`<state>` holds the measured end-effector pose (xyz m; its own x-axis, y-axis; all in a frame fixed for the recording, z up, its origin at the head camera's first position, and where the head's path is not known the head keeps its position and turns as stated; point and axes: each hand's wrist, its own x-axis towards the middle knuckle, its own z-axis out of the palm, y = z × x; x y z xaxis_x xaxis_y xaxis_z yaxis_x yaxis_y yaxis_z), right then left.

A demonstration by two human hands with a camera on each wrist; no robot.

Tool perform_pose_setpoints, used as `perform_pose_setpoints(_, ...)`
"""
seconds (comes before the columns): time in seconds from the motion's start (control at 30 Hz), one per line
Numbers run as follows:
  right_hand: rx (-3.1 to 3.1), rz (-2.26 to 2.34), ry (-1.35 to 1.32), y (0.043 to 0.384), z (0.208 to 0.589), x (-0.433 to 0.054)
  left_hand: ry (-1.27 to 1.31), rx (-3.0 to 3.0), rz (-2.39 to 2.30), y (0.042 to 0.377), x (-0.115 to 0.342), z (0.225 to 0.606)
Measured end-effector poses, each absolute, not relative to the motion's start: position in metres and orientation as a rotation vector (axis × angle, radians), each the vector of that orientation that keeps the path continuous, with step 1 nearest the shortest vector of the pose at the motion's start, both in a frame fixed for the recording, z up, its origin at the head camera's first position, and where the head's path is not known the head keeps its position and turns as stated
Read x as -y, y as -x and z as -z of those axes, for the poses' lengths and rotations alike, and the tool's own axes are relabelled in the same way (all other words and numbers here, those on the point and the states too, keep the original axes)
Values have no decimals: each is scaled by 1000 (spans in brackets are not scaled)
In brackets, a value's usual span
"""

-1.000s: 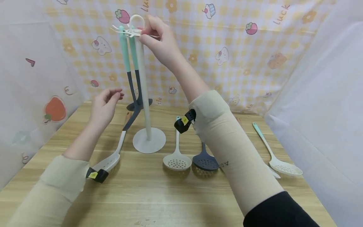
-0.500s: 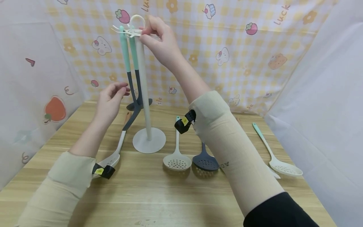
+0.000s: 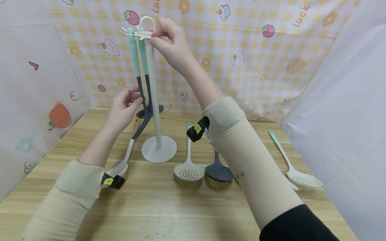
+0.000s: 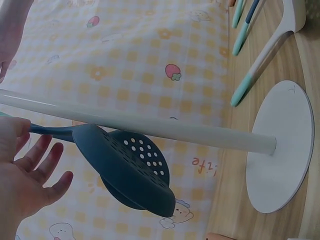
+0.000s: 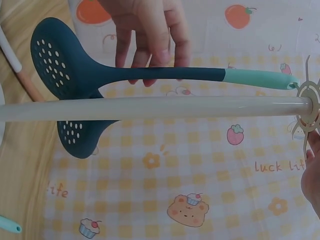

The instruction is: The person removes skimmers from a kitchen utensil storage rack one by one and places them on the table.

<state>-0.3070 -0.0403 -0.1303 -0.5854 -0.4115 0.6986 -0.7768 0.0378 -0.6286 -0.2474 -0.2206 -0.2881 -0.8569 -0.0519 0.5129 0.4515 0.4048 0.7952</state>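
Observation:
A white utensil stand (image 3: 154, 87) rises from a round base (image 3: 159, 149). On its hooks at the left hang two dark skimmers with mint handles; the nearer skimmer (image 5: 150, 74) is beside the pole, the other skimmer (image 5: 75, 137) behind it. My left hand (image 3: 122, 110) pinches the nearer skimmer's dark shaft, thumb on one side and fingers passing behind. Its perforated head (image 4: 125, 165) hangs below that hand. At the top of the stand, my right hand (image 3: 172, 43) holds the rim of the hook ring (image 3: 144, 34) between thumb and fingers.
On the wooden table lie a white skimmer (image 3: 189, 171), a dark skimmer (image 3: 219, 173) and, at the right, a white skimmer with mint handle (image 3: 304, 178). Another white perforated utensil (image 3: 121, 168) lies left of the base, partly behind my left wrist. A patterned cloth (image 3: 256, 50) hangs behind.
My left hand has moved right and slightly up to the nearer hanging skimmer, and its thumb and fingers now close on the shaft. My right hand keeps its hold on the hook ring.

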Motion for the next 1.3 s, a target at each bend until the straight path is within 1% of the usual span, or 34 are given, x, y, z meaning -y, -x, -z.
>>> perform_pose_setpoints(0.37, 2011, -1579, -1189, 307, 130, 41, 423, 2199, 1503, 250, 220, 299)
perform_pose_setpoints(1.1, 1999, -1601, -1177, 308, 129, 41, 437, 2107, 1617, 247, 219, 303)
perform_pose_setpoints(1.3, 2002, -1596, -1167, 307, 130, 41, 396, 2098, 1605, 244, 219, 303)
